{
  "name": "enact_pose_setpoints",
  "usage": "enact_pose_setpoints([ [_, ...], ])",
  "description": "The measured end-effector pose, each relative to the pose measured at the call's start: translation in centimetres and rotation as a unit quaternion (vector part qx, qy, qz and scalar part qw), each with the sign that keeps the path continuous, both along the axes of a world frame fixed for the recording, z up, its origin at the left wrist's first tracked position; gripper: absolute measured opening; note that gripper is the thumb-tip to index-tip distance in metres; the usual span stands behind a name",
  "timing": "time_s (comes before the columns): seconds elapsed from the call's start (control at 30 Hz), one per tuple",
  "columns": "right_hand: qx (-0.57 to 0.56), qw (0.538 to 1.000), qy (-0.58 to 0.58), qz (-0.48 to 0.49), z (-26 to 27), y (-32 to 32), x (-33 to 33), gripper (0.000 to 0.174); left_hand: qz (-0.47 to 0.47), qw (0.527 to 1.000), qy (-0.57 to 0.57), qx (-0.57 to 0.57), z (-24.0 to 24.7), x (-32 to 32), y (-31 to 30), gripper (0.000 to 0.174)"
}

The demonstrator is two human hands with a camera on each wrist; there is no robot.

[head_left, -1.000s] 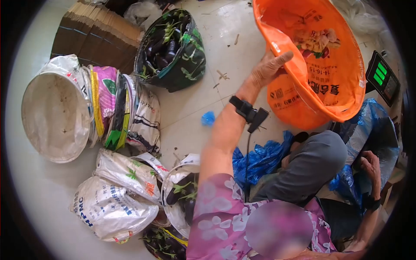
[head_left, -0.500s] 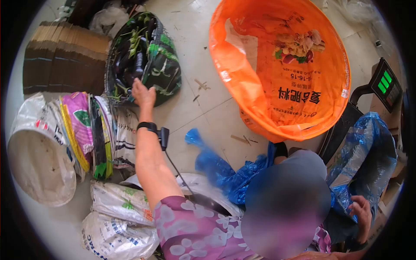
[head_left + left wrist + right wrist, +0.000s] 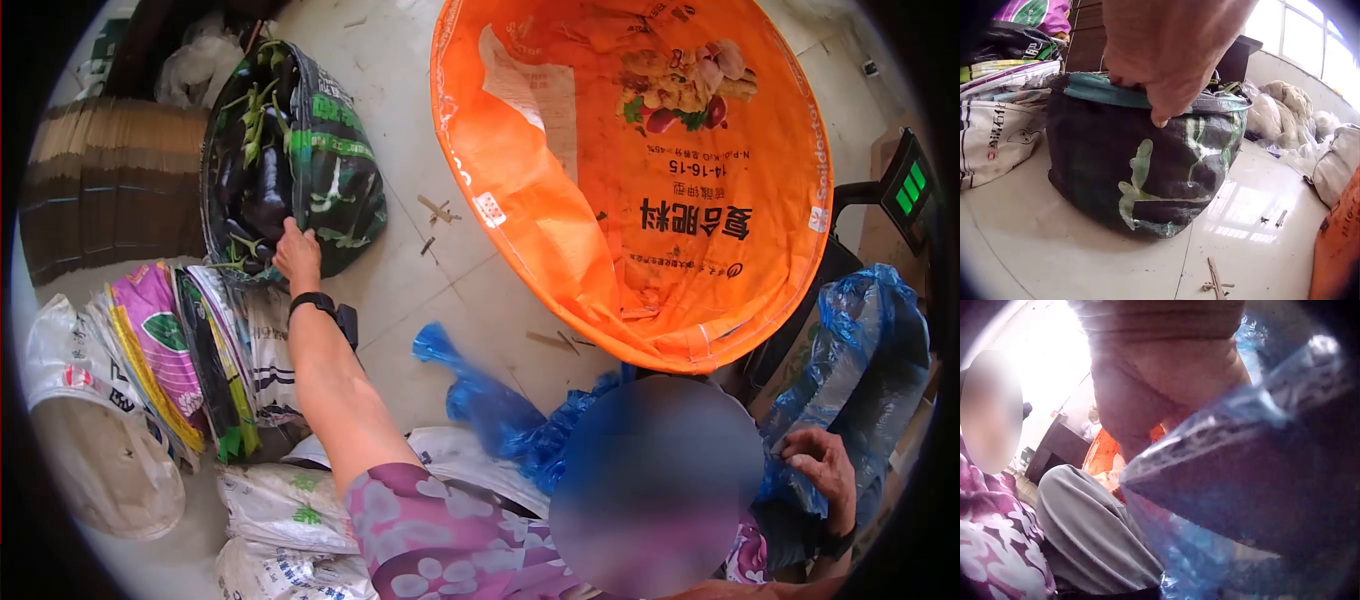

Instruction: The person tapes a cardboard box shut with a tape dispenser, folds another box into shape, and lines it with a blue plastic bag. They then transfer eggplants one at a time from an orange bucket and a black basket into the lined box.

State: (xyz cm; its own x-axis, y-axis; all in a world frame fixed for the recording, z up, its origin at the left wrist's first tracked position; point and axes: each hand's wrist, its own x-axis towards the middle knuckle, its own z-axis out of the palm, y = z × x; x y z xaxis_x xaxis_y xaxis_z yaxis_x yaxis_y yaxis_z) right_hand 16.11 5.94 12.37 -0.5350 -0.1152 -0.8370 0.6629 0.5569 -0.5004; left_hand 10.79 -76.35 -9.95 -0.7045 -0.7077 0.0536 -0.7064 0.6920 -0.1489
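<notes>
With the thumb outside and the fingers over the inside, my left hand (image 3: 298,255) grips the near rim of a dark green printed bag (image 3: 340,190). Purple eggplants (image 3: 268,195) with green stems fill that bag. The left wrist view shows the thumb (image 3: 1163,112) against the outside of the bag's rim. At the right, my right hand (image 3: 825,470), fingers loosely bent, rests by the edge of a cardboard box lined with blue plastic (image 3: 850,350). Its fingertips are partly hidden behind that edge in the right wrist view.
A large open orange sack (image 3: 690,290) stands in front, beside a scale with a green display (image 3: 908,190). Stacked flat cardboard (image 3: 115,190) and folded sacks (image 3: 160,340) lie left. Blue plastic (image 3: 500,400) and white sacks (image 3: 285,510) lie near the person.
My left hand has left the orange sack's rim, moved left and taken hold of the eggplant bag's rim. The view has shifted. My right hand stays by the blue-lined box.
</notes>
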Motion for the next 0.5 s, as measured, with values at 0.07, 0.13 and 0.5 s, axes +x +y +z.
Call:
enact_pose_setpoints([
  [0.07,-0.028,0.999,0.017,-0.014,-0.4,0.2,0.3,0.051,0.014,1.0,-0.014,-0.001,0.9,0.2,1.5,0.05],
  [0.13,-0.046,0.998,0.029,-0.013,-0.4,0.0,0.0,0.049,-0.005,1.0,0.002,0.001,1.0,0.7,2.1,0.043],
  [0.5,-0.005,0.986,0.154,0.062,3.1,0.1,-0.9,0.035,-0.111,0.993,-0.023,0.012,4.8,3.9,17.5,0.024],
])
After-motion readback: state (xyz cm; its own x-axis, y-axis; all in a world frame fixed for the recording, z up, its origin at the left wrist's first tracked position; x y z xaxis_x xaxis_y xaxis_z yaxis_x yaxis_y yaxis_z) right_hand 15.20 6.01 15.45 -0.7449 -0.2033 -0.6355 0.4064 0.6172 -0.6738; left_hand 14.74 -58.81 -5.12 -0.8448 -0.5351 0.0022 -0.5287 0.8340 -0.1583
